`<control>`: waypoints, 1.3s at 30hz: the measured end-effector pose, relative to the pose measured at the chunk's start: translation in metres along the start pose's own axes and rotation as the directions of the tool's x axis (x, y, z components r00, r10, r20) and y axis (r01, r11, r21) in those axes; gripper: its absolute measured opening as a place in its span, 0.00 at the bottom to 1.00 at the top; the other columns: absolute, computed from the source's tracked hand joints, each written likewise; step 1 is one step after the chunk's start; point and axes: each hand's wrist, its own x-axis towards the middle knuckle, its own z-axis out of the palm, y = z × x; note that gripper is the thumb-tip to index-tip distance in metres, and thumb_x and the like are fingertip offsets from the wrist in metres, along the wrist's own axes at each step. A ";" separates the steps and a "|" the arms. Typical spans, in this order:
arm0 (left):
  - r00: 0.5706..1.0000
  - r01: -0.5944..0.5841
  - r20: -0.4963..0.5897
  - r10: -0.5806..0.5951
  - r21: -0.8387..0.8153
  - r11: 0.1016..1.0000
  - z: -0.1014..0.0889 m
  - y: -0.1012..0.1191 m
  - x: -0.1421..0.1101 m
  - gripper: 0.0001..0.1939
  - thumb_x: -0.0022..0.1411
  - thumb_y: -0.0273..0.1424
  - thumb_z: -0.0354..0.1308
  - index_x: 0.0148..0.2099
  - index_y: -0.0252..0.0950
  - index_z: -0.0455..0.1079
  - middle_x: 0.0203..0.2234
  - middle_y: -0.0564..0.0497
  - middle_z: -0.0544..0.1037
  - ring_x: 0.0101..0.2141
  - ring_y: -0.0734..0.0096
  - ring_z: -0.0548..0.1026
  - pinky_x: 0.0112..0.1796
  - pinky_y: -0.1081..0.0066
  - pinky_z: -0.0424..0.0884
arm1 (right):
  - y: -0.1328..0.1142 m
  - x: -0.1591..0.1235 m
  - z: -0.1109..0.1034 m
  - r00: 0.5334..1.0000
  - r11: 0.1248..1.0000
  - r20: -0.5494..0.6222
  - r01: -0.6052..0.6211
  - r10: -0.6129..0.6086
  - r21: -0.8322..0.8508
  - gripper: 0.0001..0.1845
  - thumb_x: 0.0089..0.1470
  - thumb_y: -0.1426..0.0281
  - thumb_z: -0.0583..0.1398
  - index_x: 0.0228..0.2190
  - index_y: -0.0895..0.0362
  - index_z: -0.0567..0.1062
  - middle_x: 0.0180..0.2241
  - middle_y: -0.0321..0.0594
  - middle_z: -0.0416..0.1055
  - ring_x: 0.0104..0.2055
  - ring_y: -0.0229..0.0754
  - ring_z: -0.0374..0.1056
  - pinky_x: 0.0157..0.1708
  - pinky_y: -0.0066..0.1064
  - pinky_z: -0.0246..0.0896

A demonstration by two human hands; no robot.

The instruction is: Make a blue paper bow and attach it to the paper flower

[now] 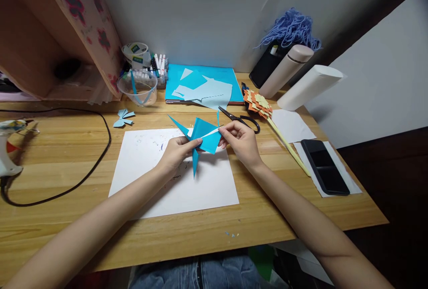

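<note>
A folded blue paper piece (209,135) with long pointed tips is held up between both hands, above a white sheet (203,186) on the desk. My left hand (180,151) pinches it at its left side, thumb on top. At its right corner, my right hand (240,141) grips the edge between thumb and fingers. A pale strip runs across the folded piece towards the right thumb. Just behind my right hand lie black-handled scissors (247,121). A small light-blue paper bow (124,118) rests on the desk to the left.
Blue sheets with light-blue offcuts (214,94) lie at the back, beside a clear plastic cup (147,97) and markers (160,63). A glue gun (8,150) with its black cord is at left. On the right are an orange paper flower (259,104), a phone (324,166) and a bottle (284,72).
</note>
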 end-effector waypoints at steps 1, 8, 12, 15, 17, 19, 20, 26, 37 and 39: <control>1.000 0.002 -0.004 -0.002 0.000 1.000 0.000 0.000 0.000 0.14 0.45 0.39 0.67 0.25 0.32 0.72 0.20 0.47 0.76 0.26 0.66 0.74 0.30 0.69 0.67 | 0.000 0.000 0.000 1.000 1.000 0.000 0.001 -0.001 0.002 0.15 0.47 0.59 0.64 0.25 0.58 0.70 0.18 0.33 0.70 0.19 0.34 0.68 0.18 0.25 0.66; 1.000 -0.002 -0.006 0.002 -0.025 1.000 0.000 0.000 -0.001 0.15 0.44 0.39 0.67 0.26 0.32 0.73 0.19 0.49 0.76 0.25 0.68 0.74 0.30 0.69 0.67 | 0.000 0.000 0.001 0.992 0.992 0.092 -0.097 0.089 0.086 0.17 0.44 0.60 0.66 0.31 0.57 0.68 0.19 0.31 0.70 0.20 0.35 0.69 0.20 0.26 0.68; 1.000 -0.001 -0.024 0.000 -0.036 0.999 0.001 0.001 -0.002 0.15 0.44 0.38 0.68 0.27 0.30 0.73 0.20 0.49 0.76 0.23 0.71 0.73 0.30 0.71 0.67 | 0.002 -0.001 0.002 0.974 0.984 0.177 -0.159 0.144 0.076 0.20 0.43 0.63 0.66 0.35 0.58 0.67 0.18 0.29 0.69 0.20 0.35 0.70 0.22 0.25 0.67; 1.000 0.005 -0.015 -0.005 -0.039 0.999 0.002 0.002 -0.003 0.15 0.44 0.38 0.68 0.27 0.30 0.73 0.21 0.48 0.77 0.24 0.71 0.74 0.30 0.72 0.67 | 0.003 -0.002 0.003 0.980 0.991 0.158 -0.129 0.120 0.047 0.19 0.45 0.64 0.65 0.37 0.57 0.66 0.18 0.28 0.68 0.20 0.35 0.69 0.23 0.25 0.67; 1.000 0.012 -0.019 -0.013 -0.039 0.999 0.002 0.002 -0.003 0.15 0.45 0.38 0.68 0.27 0.31 0.73 0.21 0.48 0.77 0.24 0.71 0.74 0.30 0.72 0.68 | 0.002 -0.004 0.002 0.986 0.997 0.154 -0.070 0.064 0.031 0.19 0.48 0.65 0.64 0.41 0.55 0.64 0.20 0.28 0.68 0.21 0.34 0.69 0.24 0.26 0.68; 1.000 0.014 -0.026 -0.015 -0.042 0.999 0.001 0.001 -0.002 0.15 0.45 0.38 0.67 0.27 0.31 0.73 0.21 0.49 0.77 0.25 0.71 0.75 0.30 0.72 0.68 | 0.002 -0.004 -0.001 0.983 0.999 0.185 0.025 -0.020 -0.021 0.17 0.51 0.67 0.61 0.43 0.53 0.65 0.25 0.31 0.69 0.25 0.35 0.70 0.27 0.28 0.69; 0.999 0.012 -0.030 -0.014 -0.044 0.999 0.001 0.001 -0.001 0.15 0.45 0.38 0.67 0.27 0.31 0.73 0.21 0.49 0.77 0.25 0.71 0.75 0.30 0.73 0.68 | 0.001 -0.004 -0.003 0.973 0.994 0.220 0.083 -0.067 -0.065 0.16 0.52 0.68 0.59 0.44 0.53 0.66 0.29 0.33 0.70 0.28 0.36 0.70 0.28 0.29 0.70; 0.998 0.001 -0.060 -0.005 -0.053 0.999 0.000 0.001 0.000 0.14 0.45 0.38 0.67 0.26 0.31 0.72 0.18 0.50 0.76 0.25 0.71 0.74 0.30 0.73 0.67 | 0.001 -0.003 -0.009 0.846 0.867 0.439 0.437 -0.305 -0.240 0.15 0.50 0.77 0.57 0.40 0.52 0.72 0.38 0.38 0.72 0.36 0.38 0.70 0.34 0.31 0.71; 0.999 -0.003 -0.033 -0.002 -0.128 0.992 0.000 0.000 -0.001 0.15 0.45 0.37 0.67 0.31 0.29 0.73 0.24 0.47 0.79 0.28 0.67 0.77 0.36 0.68 0.71 | 0.009 -0.007 0.005 0.930 0.909 0.253 0.331 -0.268 -0.254 0.03 0.51 0.68 0.62 0.29 0.54 0.76 0.29 0.37 0.71 0.32 0.38 0.68 0.29 0.29 0.67; 1.000 -0.012 -0.015 0.010 -0.139 0.990 0.000 0.000 -0.001 0.15 0.46 0.36 0.67 0.32 0.29 0.74 0.26 0.46 0.79 0.30 0.65 0.78 0.38 0.67 0.72 | 0.009 -0.009 0.008 0.955 0.941 0.208 0.258 -0.214 -0.218 0.04 0.52 0.66 0.61 0.29 0.54 0.75 0.30 0.37 0.69 0.33 0.38 0.67 0.30 0.30 0.68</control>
